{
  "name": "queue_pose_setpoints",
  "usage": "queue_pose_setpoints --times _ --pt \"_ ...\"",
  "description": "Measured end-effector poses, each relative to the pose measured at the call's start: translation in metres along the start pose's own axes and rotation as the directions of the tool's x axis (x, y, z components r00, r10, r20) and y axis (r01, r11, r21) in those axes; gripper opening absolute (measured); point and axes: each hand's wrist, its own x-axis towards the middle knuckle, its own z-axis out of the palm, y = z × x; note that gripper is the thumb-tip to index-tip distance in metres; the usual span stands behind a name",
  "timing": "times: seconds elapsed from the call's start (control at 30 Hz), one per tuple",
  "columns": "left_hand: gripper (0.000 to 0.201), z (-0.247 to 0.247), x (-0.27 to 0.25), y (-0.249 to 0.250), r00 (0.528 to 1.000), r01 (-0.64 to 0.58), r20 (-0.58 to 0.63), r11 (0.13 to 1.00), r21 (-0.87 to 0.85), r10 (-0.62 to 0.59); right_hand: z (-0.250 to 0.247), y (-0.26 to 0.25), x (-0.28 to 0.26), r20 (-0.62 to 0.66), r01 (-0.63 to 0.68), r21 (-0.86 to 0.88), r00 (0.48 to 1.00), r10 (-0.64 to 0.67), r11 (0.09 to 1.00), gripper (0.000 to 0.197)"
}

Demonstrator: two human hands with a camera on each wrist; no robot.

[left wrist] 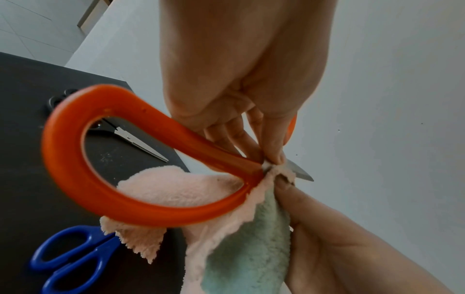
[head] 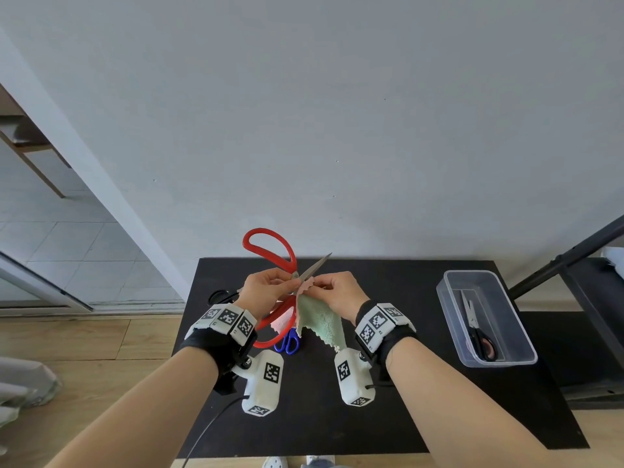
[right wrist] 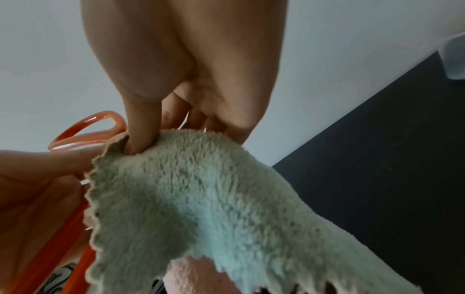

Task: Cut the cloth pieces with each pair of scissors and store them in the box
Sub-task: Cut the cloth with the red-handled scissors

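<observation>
Both hands up over the black table (head: 405, 383). Left hand (head: 266, 292) pinches the red scissors (head: 270, 246) near the pivot; right hand (head: 341, 292) pinches the cloth (head: 320, 320) top edge at the blades. Cloth looks light, floppy and fuzzy, so it needs tension at the edge to cut. Box (head: 452, 298) sits well right, one pair inside.

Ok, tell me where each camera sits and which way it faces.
Head: on the person's head, looking forward and down at the black table and wall; both forearms, the left hand and the right hand show.
Left wrist: on the left wrist, looking along the hand at the red scissors.
Right wrist: on the right wrist, looking along the hand at the green cloth.
Shared: all three show the red scissors and cloth; both wrist views catch the opposite hand.
</observation>
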Motion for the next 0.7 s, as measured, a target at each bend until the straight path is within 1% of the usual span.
queue_pose_setpoints --times 0.13,0.23,0.3,0.6,0.7 --pt "0.019 -0.002 -0.002 -0.003 1.000 0.002 -0.013 0.998 0.055 -0.001 -0.001 0.001 -0.002 0.041 0.005 -0.080 0.999 -0.002 0.997 0.020" --pt "0.018 -0.007 -0.001 -0.003 0.998 0.005 -0.064 1.000 0.029 -0.003 -0.005 0.004 -0.002 0.048 -0.024 -0.087 0.998 0.028 0.996 0.021" --pt "0.017 -0.012 0.001 0.000 0.997 0.001 -0.074 1.000 0.017 0.000 -0.007 0.005 -0.002 0.050 -0.035 -0.096 0.998 0.040 0.995 0.020" --pt "0.010 -0.018 0.000 0.002 0.995 0.034 -0.089 0.999 0.011 -0.033 -0.013 0.009 0.001 0.032 -0.040 -0.134 0.998 0.044 0.990 0.019" --pt "0.011 -0.023 0.001 0.002 0.992 0.040 -0.120 0.999 0.009 -0.039 -0.023 0.015 0.000 0.024 -0.066 -0.172 0.997 0.071 0.983 0.019"
